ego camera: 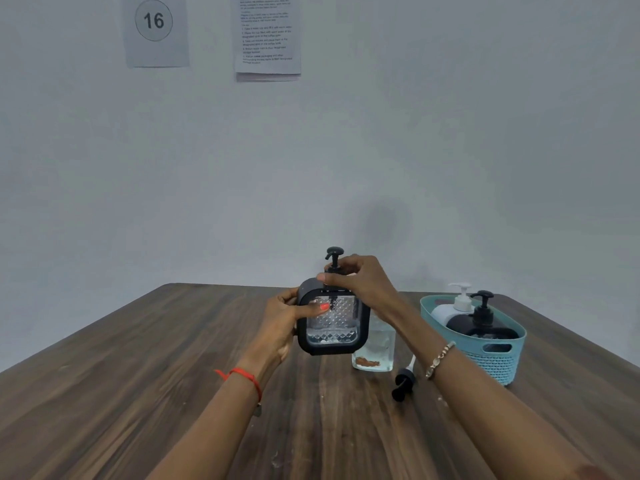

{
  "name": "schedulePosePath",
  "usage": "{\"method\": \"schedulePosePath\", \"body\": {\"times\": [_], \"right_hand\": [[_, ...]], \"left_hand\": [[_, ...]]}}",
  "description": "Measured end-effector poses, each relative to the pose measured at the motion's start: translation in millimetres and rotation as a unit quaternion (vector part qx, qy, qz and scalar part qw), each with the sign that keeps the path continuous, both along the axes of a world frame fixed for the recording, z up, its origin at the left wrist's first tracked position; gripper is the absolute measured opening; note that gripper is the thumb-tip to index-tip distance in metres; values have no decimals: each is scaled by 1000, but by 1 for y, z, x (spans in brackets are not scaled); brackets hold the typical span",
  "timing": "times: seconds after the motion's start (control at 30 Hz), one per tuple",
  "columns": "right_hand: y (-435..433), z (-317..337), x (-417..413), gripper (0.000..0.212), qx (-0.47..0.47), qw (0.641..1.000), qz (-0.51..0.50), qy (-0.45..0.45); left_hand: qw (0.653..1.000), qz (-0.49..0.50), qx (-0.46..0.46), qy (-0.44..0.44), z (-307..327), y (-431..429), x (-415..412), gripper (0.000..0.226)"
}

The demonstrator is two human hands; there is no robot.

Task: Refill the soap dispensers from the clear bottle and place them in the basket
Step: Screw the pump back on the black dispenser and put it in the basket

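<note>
My left hand (282, 323) grips the side of a square black-framed dispenser (332, 323) with a clear diamond-patterned window, held above the table. My right hand (356, 277) is curled round the collar of its black pump (334, 258) at the top. Behind the dispenser stands the clear bottle (375, 348), open at the top and partly hidden. Its black pump cap (403, 381) lies on the table beside it. At the right, the teal basket (498, 362) holds a white dispenser (453, 306) and a black dispenser (483, 320).
The brown wooden table (173, 358) runs back to a white wall. Two paper sheets hang on the wall, one marked 16 (154, 29) and one with printed text (266, 32).
</note>
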State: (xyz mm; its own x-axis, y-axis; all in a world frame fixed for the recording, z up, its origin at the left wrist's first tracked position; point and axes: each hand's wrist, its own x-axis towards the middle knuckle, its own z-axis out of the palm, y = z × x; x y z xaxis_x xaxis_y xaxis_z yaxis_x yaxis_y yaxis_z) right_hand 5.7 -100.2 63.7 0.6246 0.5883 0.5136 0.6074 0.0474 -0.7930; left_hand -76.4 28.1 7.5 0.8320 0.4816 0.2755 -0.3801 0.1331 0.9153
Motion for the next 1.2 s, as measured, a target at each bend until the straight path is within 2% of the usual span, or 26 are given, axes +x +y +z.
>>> {"method": "schedulePosePath", "body": {"times": [0.13,0.2,0.4,0.47,0.63,1.0,1.2], "right_hand": [[-6,5,8,24,-11,990,116,83],[-4,4,6,23,2,994,86,73],[9,-3,-11,27,43,995,-88,4],[9,-2,-12,28,30,996,-89,-3],[1,4,-9,31,-39,999,0,35],[23,-11,-25,16,69,987,-147,-11],[14,-9,-19,22,32,996,-88,2]], "left_hand": [[1000,2,-8,5,-1,1,-3,31],[1000,8,-9,6,-1,1,-3,31],[999,32,-29,7,-1,-4,-2,36],[999,30,-26,9,-2,-3,-3,37],[999,28,-15,9,0,-2,-8,33],[997,66,-29,-7,0,-14,-7,38],[998,56,3,-9,-2,-8,-10,35]]}}
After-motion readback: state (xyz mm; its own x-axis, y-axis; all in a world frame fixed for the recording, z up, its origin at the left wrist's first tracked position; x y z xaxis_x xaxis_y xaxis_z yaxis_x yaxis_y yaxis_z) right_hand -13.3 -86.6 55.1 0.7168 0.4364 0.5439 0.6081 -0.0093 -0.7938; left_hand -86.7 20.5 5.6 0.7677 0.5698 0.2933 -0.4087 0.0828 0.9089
